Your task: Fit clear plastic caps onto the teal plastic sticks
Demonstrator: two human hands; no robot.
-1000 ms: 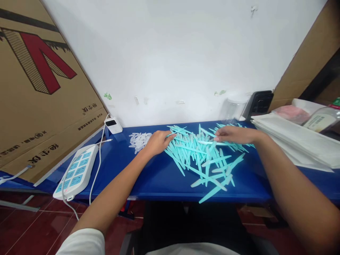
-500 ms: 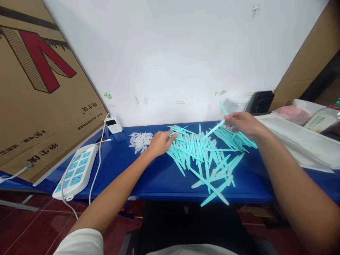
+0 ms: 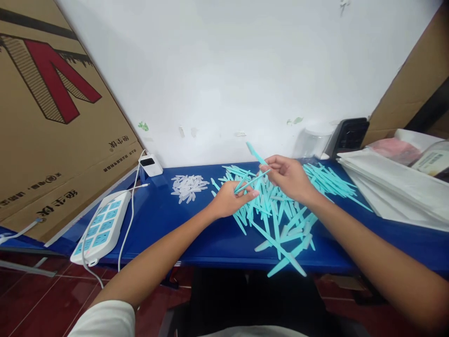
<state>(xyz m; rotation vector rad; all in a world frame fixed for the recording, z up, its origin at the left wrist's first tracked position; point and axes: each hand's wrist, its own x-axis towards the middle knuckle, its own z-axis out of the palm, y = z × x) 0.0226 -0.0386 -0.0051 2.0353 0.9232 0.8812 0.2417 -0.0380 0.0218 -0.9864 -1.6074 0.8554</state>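
Observation:
My left hand (image 3: 228, 201) is closed on thin teal eyebrow razors (image 3: 253, 181), whose ends stick out to the right past the fingertips. Close beside it, my right hand (image 3: 289, 177) pinches another teal razor (image 3: 255, 152), tilted with its tip up and to the left. Beneath both hands spreads a loose heap of teal razors (image 3: 277, 234) on the blue table (image 3: 150, 229). A second bunch of teal razors (image 3: 328, 180) lies to the right of my right hand. Left of my left hand is a small pile of translucent white caps (image 3: 188, 187).
A white power strip (image 3: 101, 229) with cables and a small white device (image 3: 151, 164) are on the left, near a large cardboard box (image 3: 70, 154). A clear tub (image 3: 315, 140), a black object (image 3: 352, 135) and white bags (image 3: 396, 187) are on the right.
My right hand has moved left, from above the right-hand bunch to beside my left hand, bringing a razor along. My left hand has shifted right and risen slightly with its razors.

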